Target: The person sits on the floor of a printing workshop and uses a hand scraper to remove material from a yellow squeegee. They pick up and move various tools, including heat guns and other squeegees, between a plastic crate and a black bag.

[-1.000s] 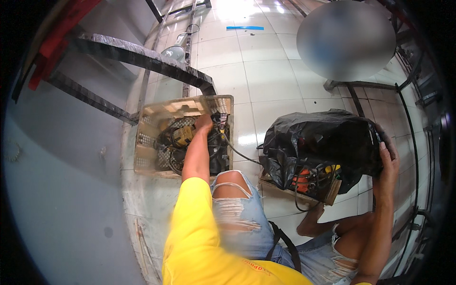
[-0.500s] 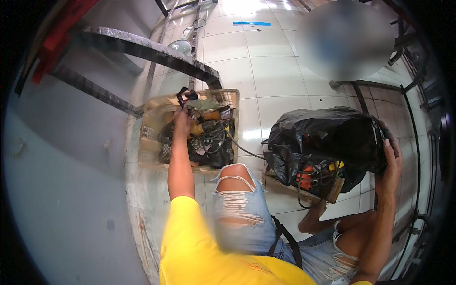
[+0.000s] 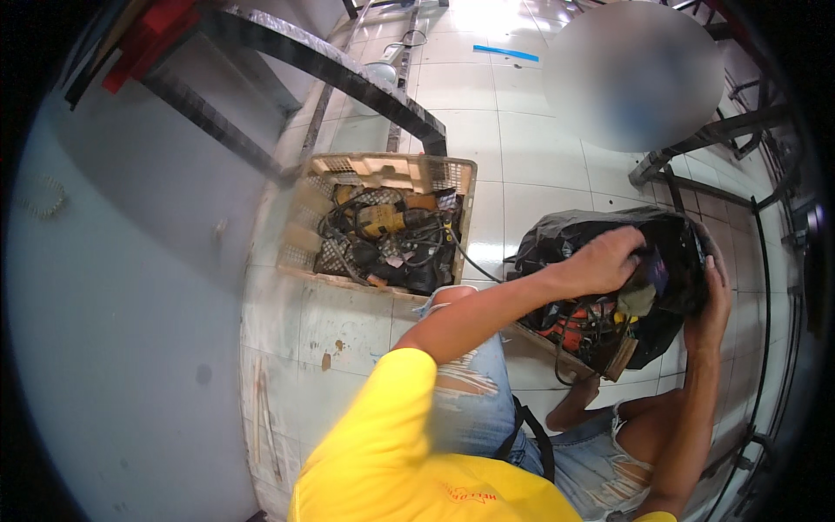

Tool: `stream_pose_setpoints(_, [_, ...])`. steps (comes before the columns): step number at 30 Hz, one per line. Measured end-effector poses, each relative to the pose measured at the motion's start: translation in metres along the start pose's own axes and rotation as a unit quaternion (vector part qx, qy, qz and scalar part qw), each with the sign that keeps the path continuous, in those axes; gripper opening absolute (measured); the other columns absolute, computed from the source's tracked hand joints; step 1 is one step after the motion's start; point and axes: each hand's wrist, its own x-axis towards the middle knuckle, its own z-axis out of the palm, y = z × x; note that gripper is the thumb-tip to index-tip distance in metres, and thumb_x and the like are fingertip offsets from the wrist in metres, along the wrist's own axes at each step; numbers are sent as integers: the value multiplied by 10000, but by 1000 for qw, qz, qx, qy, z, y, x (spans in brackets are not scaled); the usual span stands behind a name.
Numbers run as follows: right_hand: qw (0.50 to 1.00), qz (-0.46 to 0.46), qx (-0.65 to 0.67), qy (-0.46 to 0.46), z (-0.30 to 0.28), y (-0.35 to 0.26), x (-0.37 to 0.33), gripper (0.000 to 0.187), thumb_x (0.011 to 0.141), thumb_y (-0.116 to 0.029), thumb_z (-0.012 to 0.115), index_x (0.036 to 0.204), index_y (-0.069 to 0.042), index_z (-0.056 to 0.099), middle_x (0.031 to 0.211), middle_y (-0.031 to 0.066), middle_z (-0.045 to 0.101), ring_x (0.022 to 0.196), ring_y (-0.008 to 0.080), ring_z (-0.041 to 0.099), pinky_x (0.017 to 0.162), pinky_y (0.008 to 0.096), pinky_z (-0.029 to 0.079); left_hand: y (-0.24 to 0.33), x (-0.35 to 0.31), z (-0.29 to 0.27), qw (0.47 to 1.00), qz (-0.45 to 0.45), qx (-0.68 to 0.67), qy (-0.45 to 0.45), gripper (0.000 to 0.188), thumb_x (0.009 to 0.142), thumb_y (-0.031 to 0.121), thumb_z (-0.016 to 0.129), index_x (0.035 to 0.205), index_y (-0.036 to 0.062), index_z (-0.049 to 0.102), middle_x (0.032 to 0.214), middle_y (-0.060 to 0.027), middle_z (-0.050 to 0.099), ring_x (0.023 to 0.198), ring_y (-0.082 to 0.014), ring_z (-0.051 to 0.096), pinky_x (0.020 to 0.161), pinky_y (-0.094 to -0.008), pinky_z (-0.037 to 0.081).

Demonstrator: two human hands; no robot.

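My left hand (image 3: 607,261) reaches across to the black plastic bag (image 3: 544,235), its fingers curled at the mouth. A grey-green cloth bundle (image 3: 637,300) with a dark, purplish part hangs just under the fingertips; the exact grip is partly hidden. My right hand (image 3: 715,296) grips the bag's right edge and holds it up. Beneath the bag is a wooden box (image 3: 570,358) with red-orange tools (image 3: 570,329) and cables. To the left stands a pale plastic crate (image 3: 300,228) holding a yellow power tool (image 3: 378,221), cords and dark items.
A scuffed metal frame (image 3: 348,65) stands behind the crate, next to a pale wall panel (image 3: 130,304) at left. A blue strip (image 3: 506,53) lies on the tiled floor further off. Metal legs (image 3: 722,135) line the right, where a blurred patch hides part of the view.
My left hand has moved right, from the crate to the bag's mouth, along with the cloth bundle. My right hand keeps its hold on the bag. The view has shifted slightly.
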Motion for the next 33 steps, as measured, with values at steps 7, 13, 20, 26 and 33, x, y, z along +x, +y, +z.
stream_pose_setpoints(7, [998, -5, -62, -17, 2, 0, -8, 531, 908, -219, 574, 1363, 35, 473, 1331, 162, 539, 1222, 237, 524, 1050, 341, 391, -61, -36, 34, 967, -179, 166, -74, 292, 894, 123, 513, 1150, 5, 592, 967, -232, 654, 931, -413, 633, 808, -491, 520])
stream_pose_setpoints(13, [996, -3, -75, 38, -16, -4, -5, 483, 908, -221, 582, 1329, 10, 528, 1294, 151, 574, 1186, 238, 553, 1030, 340, 413, 41, -4, -54, 947, -118, 23, -296, 342, 938, 227, 550, 1180, -9, 607, 993, -219, 686, 914, -330, 687, 762, -410, 555])
stream_pose_setpoints(20, [993, 12, -103, 58, -15, -10, -14, 447, 921, -205, 578, 1314, 6, 544, 1275, 145, 588, 1175, 227, 560, 1016, 332, 428, -135, -51, -181, 855, -355, -202, 321, 267, 914, 226, 578, 983, -30, 616, 870, -165, 681, 727, -236, 666, 676, -345, 555])
stream_pose_setpoints(26, [995, 20, -89, 36, -21, -2, -11, 445, 926, -196, 572, 1315, 17, 537, 1271, 156, 588, 1173, 228, 564, 1020, 331, 429, -266, -177, -178, 765, -566, 262, 163, 392, 798, 256, 660, 1075, -19, 626, 1052, -248, 658, 1062, -415, 604, 935, -444, 471])
stream_pose_setpoints(33, [994, 17, -104, 35, -16, -5, -12, 429, 927, -188, 571, 1306, 10, 549, 1266, 153, 592, 1161, 229, 574, 1013, 329, 440, -246, -156, -183, 725, -617, 305, 5, 399, 730, 161, 708, 1085, -10, 645, 1185, -236, 627, 1126, -392, 598, 913, -467, 509])
